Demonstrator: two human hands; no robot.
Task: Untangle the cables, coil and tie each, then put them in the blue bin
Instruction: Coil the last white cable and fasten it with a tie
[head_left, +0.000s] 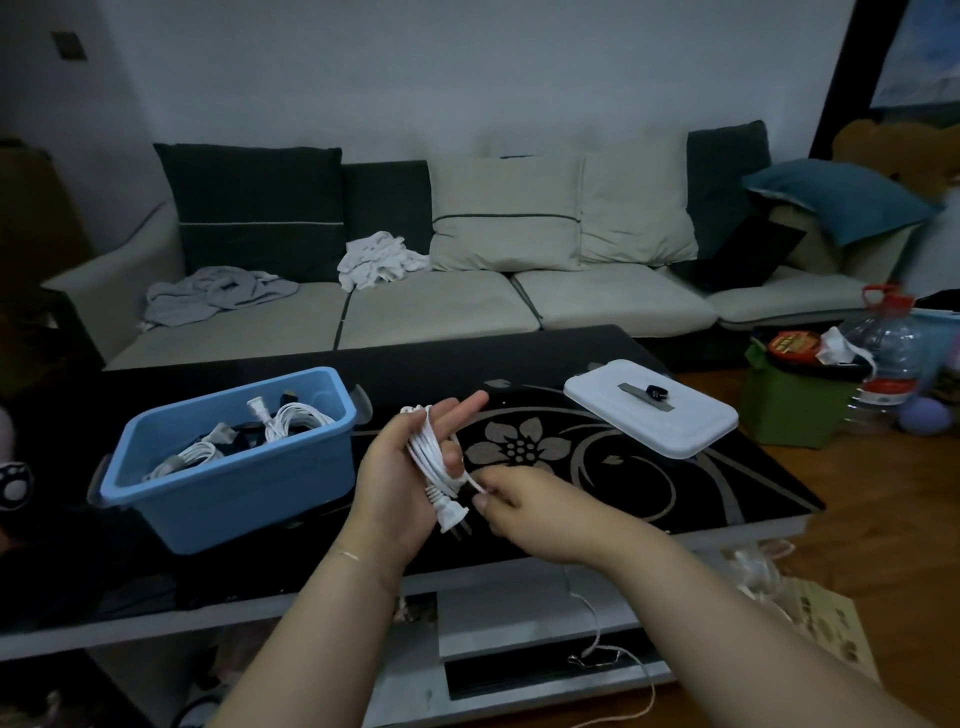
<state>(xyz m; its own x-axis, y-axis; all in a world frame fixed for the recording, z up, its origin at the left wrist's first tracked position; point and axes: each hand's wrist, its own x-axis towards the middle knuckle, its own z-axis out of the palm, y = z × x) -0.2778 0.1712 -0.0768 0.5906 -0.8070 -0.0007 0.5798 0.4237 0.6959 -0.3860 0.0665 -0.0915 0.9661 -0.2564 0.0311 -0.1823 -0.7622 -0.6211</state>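
At the centre of the frame, the fingers (462, 415) of the left hand (400, 467) lie mostly straight with a white flat power cable (428, 457) looped around them in a coil; its white two-pin plug (451, 514) hangs below the palm. Just right of it, the right hand (524, 501) pinches the free run of the same cable between thumb and fingertips, which looks like winding on the last turns or readying a wrap. This coil is not yet tied as far as I can see.

To the left, the light blue plastic bin (228, 483) stands on the black glass table with a floral pattern (597, 457) and already holds several white cable bundles (291, 418), apparently coiled; whether each is tied is hard to tell. The white rectangular plastic lid (652, 415) rests at centre right, with small dark items on top.

Judging by this, most cables are stowed; what remains is finishing, tying and binning this one. A thin cord (597, 639) trails near the floor at lower right; I cannot tell whether it belongs to this cable.
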